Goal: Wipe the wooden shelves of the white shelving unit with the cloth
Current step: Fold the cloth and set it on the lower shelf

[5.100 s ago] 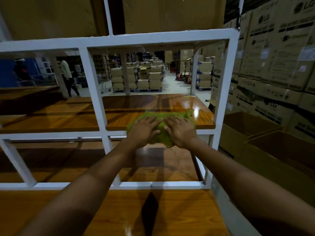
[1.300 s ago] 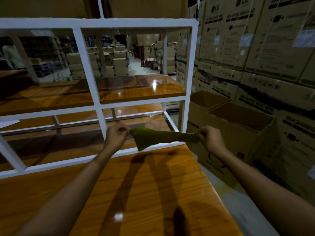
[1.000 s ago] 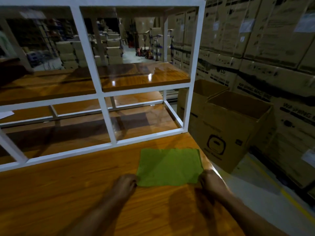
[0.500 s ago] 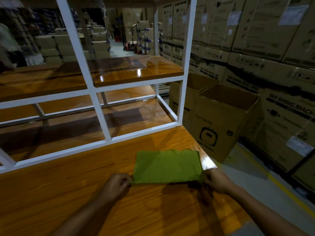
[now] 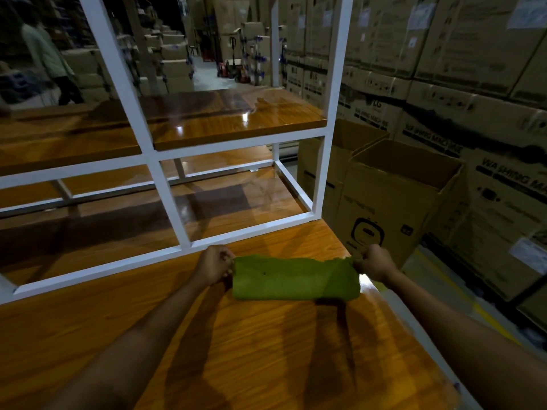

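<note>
A green cloth (image 5: 294, 278) lies folded in half on the near wooden shelf (image 5: 236, 350), close to its right edge. My left hand (image 5: 213, 263) pinches the cloth's far left corner. My right hand (image 5: 374, 261) pinches its far right corner. The white shelving unit (image 5: 165, 196) stands just behind the cloth. Its frame bars enclose an upper wooden shelf (image 5: 231, 119) and a lower wooden shelf (image 5: 148, 223).
Open cardboard boxes (image 5: 393, 196) stand on the floor right of the unit. Stacked washing machine cartons (image 5: 458, 69) form a wall behind them. A person (image 5: 47, 57) walks far off at the upper left. The near shelf's right edge drops to the floor.
The cloth came off the upper shelf and was spread flat on the near shelf. Both hands then carried its near edge forward, folding it in half.
</note>
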`<state>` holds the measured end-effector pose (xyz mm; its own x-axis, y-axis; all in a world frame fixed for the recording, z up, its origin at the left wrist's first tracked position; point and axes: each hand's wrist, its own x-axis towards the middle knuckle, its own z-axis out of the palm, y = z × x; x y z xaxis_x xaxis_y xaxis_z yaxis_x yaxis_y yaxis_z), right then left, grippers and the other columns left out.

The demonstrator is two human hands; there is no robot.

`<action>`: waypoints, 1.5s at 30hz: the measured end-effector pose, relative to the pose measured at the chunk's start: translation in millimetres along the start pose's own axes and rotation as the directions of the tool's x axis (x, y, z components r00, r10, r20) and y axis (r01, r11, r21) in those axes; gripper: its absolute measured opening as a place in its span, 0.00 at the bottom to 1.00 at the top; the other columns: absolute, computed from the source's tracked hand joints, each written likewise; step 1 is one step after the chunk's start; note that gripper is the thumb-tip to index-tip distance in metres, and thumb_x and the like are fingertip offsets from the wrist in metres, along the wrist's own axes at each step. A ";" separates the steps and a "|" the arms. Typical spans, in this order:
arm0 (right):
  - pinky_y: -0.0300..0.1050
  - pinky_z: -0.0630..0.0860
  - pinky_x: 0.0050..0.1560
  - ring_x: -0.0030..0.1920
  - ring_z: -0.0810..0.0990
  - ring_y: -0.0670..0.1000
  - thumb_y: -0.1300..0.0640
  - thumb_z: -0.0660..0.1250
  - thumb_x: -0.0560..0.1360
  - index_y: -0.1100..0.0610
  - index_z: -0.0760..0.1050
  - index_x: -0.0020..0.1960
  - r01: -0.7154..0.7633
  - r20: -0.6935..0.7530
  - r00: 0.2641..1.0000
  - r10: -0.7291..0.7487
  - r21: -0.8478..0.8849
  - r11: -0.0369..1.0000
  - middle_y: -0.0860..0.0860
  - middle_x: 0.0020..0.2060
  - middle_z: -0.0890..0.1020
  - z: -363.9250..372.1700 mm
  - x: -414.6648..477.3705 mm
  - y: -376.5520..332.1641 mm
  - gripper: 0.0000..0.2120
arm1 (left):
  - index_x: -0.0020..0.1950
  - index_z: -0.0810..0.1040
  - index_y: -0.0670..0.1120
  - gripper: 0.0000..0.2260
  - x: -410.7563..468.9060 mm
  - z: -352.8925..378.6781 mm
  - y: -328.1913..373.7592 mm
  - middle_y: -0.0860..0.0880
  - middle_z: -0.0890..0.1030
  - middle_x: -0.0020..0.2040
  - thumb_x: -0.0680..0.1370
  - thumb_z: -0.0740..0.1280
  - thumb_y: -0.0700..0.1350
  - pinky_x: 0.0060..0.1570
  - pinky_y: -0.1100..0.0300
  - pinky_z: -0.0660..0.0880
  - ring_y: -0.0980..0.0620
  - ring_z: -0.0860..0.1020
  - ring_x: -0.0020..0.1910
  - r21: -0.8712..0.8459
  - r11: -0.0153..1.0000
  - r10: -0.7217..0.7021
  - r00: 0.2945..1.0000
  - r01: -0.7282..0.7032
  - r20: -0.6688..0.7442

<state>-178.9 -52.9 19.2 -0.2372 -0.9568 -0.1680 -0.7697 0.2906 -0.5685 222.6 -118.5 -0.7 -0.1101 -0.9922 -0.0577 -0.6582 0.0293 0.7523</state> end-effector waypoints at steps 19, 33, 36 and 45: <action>0.41 0.69 0.29 0.35 0.79 0.56 0.58 0.70 0.72 0.58 0.71 0.34 -0.403 -0.115 0.905 0.409 0.073 0.913 0.54 0.32 0.76 73.7 -18.7 -4.2 0.11 | 0.42 0.79 0.36 0.10 -5.9 54.4 -3.0 0.41 0.80 0.36 0.74 0.74 0.43 0.32 0.50 0.81 0.44 0.80 0.28 -0.009 0.883 -0.469 0.883 0.470 0.024; 0.41 0.67 0.26 0.30 0.75 0.55 0.59 0.68 0.71 0.58 0.70 0.34 -0.351 -0.134 0.918 0.373 0.167 0.922 0.55 0.29 0.75 86.3 -12.3 2.2 0.10 | 0.40 0.77 0.40 0.08 3.8 52.3 20.6 0.41 0.79 0.43 0.73 0.66 0.28 0.29 0.59 0.76 0.46 0.76 0.37 -0.652 0.627 -0.524 0.850 0.426 0.052; 0.46 0.70 0.31 0.36 0.76 0.56 0.59 0.69 0.71 0.56 0.71 0.43 -0.315 -0.115 0.930 0.348 0.233 0.920 0.55 0.36 0.77 83.4 -11.2 6.4 0.07 | 0.39 0.78 0.44 0.10 2.7 58.7 47.0 0.43 0.80 0.40 0.72 0.67 0.30 0.39 0.58 0.76 0.44 0.78 0.41 -0.619 0.736 -0.389 0.920 0.273 -0.056; 0.47 0.73 0.32 0.42 0.80 0.58 0.60 0.71 0.72 0.53 0.70 0.48 -0.250 -0.093 0.948 0.305 0.378 0.891 0.55 0.41 0.79 71.4 -21.6 24.2 0.11 | 0.39 0.77 0.50 0.11 -29.2 140.7 148.2 0.54 0.78 0.39 0.74 0.69 0.33 0.40 0.61 0.71 0.54 0.76 0.40 -0.311 0.946 0.053 0.992 -0.087 -0.115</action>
<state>-150.1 -25.6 -48.4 -0.5145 -0.8177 -0.2582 -0.4025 0.4962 -0.7693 23.5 -68.1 20.1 -0.0584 -0.9966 0.0582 -0.3816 0.0761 0.9212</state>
